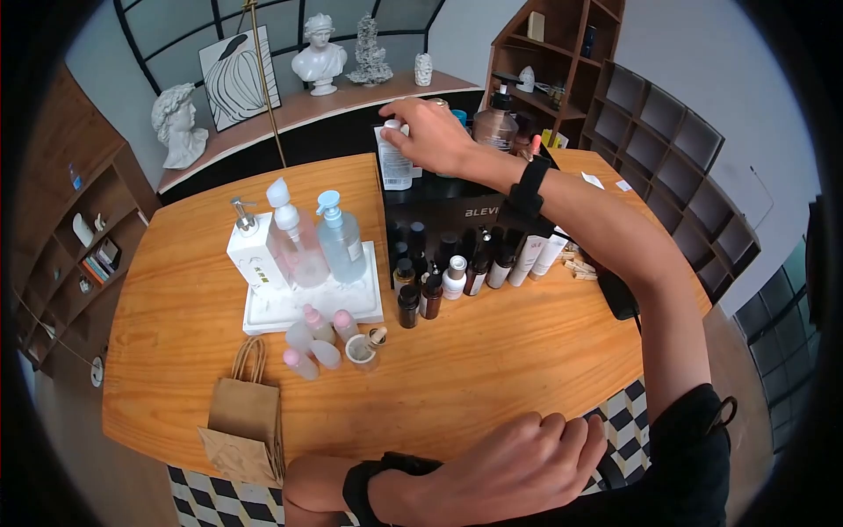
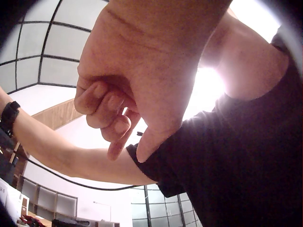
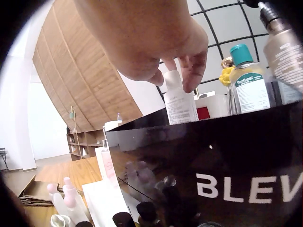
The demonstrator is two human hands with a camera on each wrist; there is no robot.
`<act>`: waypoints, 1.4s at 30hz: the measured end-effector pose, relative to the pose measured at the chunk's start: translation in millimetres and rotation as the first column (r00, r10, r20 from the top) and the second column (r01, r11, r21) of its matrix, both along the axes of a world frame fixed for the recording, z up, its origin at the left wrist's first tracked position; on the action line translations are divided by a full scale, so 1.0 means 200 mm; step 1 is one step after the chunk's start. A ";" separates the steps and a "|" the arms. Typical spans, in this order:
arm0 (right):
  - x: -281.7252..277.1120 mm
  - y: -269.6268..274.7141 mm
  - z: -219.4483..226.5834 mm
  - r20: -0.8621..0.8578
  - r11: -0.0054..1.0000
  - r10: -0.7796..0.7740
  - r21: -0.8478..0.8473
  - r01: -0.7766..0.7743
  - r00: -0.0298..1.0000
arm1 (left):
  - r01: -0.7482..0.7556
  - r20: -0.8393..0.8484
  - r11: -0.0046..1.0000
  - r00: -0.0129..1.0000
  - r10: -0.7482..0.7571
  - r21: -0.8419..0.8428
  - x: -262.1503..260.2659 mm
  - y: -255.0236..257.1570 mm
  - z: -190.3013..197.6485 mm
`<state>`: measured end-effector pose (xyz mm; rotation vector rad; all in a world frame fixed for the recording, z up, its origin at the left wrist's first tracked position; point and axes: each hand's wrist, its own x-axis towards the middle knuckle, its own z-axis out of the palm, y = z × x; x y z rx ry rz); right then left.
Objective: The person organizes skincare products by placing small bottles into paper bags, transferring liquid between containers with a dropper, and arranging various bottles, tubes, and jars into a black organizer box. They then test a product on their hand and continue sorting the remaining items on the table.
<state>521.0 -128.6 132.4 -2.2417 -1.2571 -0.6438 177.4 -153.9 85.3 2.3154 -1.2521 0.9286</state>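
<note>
At the left end of a black display box (image 1: 439,195) marked BLEV, my right hand (image 1: 432,136) is over a small white bottle (image 1: 395,167). In the right wrist view the thumb and fingers of that hand (image 3: 156,42) pinch the white cap of the bottle (image 3: 180,106), which stands upright behind the box's front wall (image 3: 189,161). Low in the head view, my left hand (image 1: 518,465) hangs before the table's near edge. Its fingers are loosely curled and hold nothing, as the left hand (image 2: 137,75) shows in the left wrist view.
A marble-look tray (image 1: 313,307) holds three pump bottles. Before it stand small pink-capped bottles (image 1: 344,325) and a cup (image 1: 360,349). A paper bag (image 1: 244,413) lies near the left front edge. Several dark and white bottles (image 1: 454,277) line the box's front; a teal-capped bottle (image 3: 251,90) stands in it.
</note>
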 end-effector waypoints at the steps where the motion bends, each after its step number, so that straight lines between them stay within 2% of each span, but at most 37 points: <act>1: -0.02 -0.01 0.00 -0.010 0.998 0.005 0.057 -0.005 1.000 | 0.010 0.005 1.000 1.000 -0.010 0.007 0.00 0.00 0.01; 3: -0.04 -0.08 0.00 0.044 0.996 0.008 0.087 -0.012 0.999 | 0.011 -0.016 1.000 1.000 -0.011 0.016 0.00 0.00 -0.01; 5: -0.15 -0.18 0.04 0.140 0.977 0.079 0.185 -0.104 0.987 | 0.011 -0.044 1.000 0.999 -0.011 0.008 0.01 -0.02 -0.05; 7: -0.28 -0.31 0.04 0.101 0.972 0.152 0.167 -0.167 0.983 | -0.037 0.110 0.995 0.993 0.047 -0.094 0.02 -0.06 -0.13; 8: -0.33 -0.38 0.02 0.168 0.968 0.188 0.133 -0.212 0.968 | -0.029 0.091 0.995 0.995 0.038 -0.098 0.01 -0.06 -0.13; 10: -0.43 -0.53 -0.02 0.154 0.970 0.219 0.069 -0.232 0.963 | -0.070 0.072 0.997 0.995 0.071 -0.014 0.00 -0.05 -0.10; 13: -0.51 -0.74 -0.04 0.219 0.972 0.224 0.025 -0.235 0.950 | -0.017 0.135 0.995 0.990 0.030 -0.102 0.04 -0.07 -0.15; 14: -0.52 -0.80 -0.05 0.253 0.975 0.202 0.036 -0.218 0.946 | -0.001 0.144 0.994 0.989 0.017 -0.114 0.05 -0.06 -0.10; 16: -0.53 -0.94 -0.04 0.222 0.994 0.112 -0.006 -0.114 0.969 | -0.043 0.019 0.997 0.999 0.042 0.060 0.03 -0.02 0.01; 17: -0.52 -1.00 -0.05 0.196 0.997 0.073 -0.027 -0.069 0.978 | -0.038 0.023 0.998 0.999 0.037 0.046 0.04 -0.02 -0.01; 19: -0.48 -1.11 -0.08 0.184 0.996 0.021 -0.089 -0.005 0.983 | -0.016 -0.089 0.998 0.996 0.011 -0.056 0.05 -0.04 -0.04; 21: -0.44 -1.21 -0.12 0.174 0.989 -0.030 -0.135 0.054 0.984 | -0.013 -0.100 0.999 0.995 0.008 -0.052 0.06 -0.04 -0.04; 23: -0.39 -1.30 -0.18 0.073 0.967 -0.158 -0.191 0.169 0.985 | -0.013 -0.123 0.999 0.992 0.009 -0.031 0.06 -0.03 -0.04; 27: -0.32 -1.40 -0.26 -0.004 0.940 -0.225 -0.265 0.215 0.974 | -0.005 -0.096 0.998 0.995 0.000 -0.056 0.07 -0.03 -0.02; 30: -0.33 -1.38 -0.28 -0.027 0.931 -0.175 -0.329 0.157 0.984 | -0.011 -0.102 0.997 0.995 0.003 -0.071 0.08 -0.06 -0.11; 33: -0.35 -1.34 -0.30 -0.060 0.891 -0.226 -0.416 0.182 0.972 | -0.012 -0.112 0.998 0.994 0.005 -0.061 0.09 -0.06 -0.11; 37: -0.32 -1.32 -0.38 -0.070 0.896 -0.217 -0.409 0.171 0.974 | 0.024 -0.156 0.999 0.987 -0.031 -0.045 0.10 -0.03 -0.04; 40: -0.29 -1.29 -0.40 -0.115 0.931 -0.157 -0.349 0.108 0.981 | 0.027 -0.151 0.998 0.988 -0.035 -0.053 0.11 -0.05 -0.09; 42: -0.28 -1.29 -0.40 -0.313 0.939 -0.179 -0.336 0.068 0.933 | 0.026 -0.159 0.999 0.987 -0.030 -0.027 0.10 -0.04 -0.07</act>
